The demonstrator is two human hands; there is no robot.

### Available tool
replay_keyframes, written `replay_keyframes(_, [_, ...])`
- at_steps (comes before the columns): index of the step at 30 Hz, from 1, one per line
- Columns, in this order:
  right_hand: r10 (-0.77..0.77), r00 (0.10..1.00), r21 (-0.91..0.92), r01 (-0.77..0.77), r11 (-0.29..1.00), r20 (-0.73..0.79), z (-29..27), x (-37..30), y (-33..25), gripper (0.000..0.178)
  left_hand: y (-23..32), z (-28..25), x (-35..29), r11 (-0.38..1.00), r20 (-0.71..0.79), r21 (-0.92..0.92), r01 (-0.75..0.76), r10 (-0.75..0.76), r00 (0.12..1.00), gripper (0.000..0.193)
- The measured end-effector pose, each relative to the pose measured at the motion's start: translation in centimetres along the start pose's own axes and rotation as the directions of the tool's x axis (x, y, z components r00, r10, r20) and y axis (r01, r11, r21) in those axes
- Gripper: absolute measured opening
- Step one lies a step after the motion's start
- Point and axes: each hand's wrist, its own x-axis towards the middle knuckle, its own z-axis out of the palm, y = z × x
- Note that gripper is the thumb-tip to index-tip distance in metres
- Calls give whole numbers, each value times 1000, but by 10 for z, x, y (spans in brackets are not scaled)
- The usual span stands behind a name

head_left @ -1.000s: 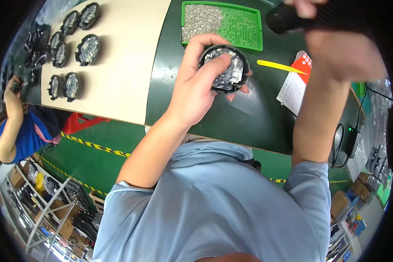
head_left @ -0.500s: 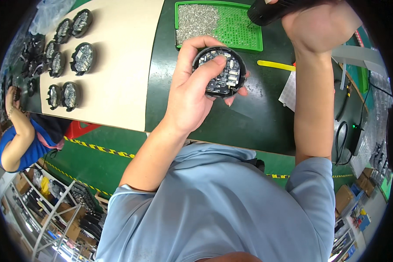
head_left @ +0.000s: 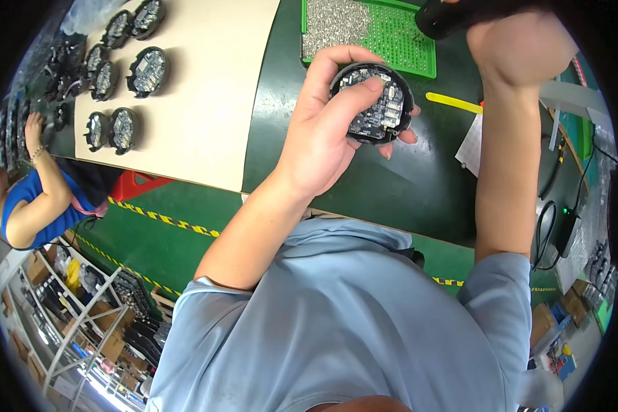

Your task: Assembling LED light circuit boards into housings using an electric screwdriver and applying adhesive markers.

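Note:
My left hand (head_left: 312, 141) grips a round black housing with a circuit board (head_left: 393, 111) inside it. The thumb lies across the board and the fingers wrap under the rim, with fingertips showing on the far side. White connectors sit on the board's right part, which faces up. My right hand (head_left: 518, 48) is closed around a black power screwdriver (head_left: 443, 18) at the upper right, partly cut off by the picture's edge. Its thin bit hangs over a green perforated tray (head_left: 427, 63), whose left part holds a heap of small silver screws (head_left: 333, 26).
Several similar round board housings (head_left: 148, 72) stand on a cream sheet (head_left: 199, 103) at the left. A yellow strip (head_left: 453, 102) and a white sheet (head_left: 468, 147) lie by my right forearm. A power adapter (head_left: 566, 233) with cables is at far right. Another person (head_left: 41, 192) works at far left.
The whole view has shifted, so the bench appears further right and slightly higher. Both hands keep their grips, and the screwdriver stays over the tray.

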Motion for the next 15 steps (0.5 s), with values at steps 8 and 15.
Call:
replay_keyframes(8, [21, 995, -11, -20, 1000, 95, 98, -20, -53, 67, 2, 3, 0, 999, -5, -22, 32, -32, 999, 33])
replay_keyframes(15, [51, 990, -43, -46, 998, 135, 223, 21, -11, 68, 2, 0, -1, 995, 14, -98, 33, -32, 999, 32])
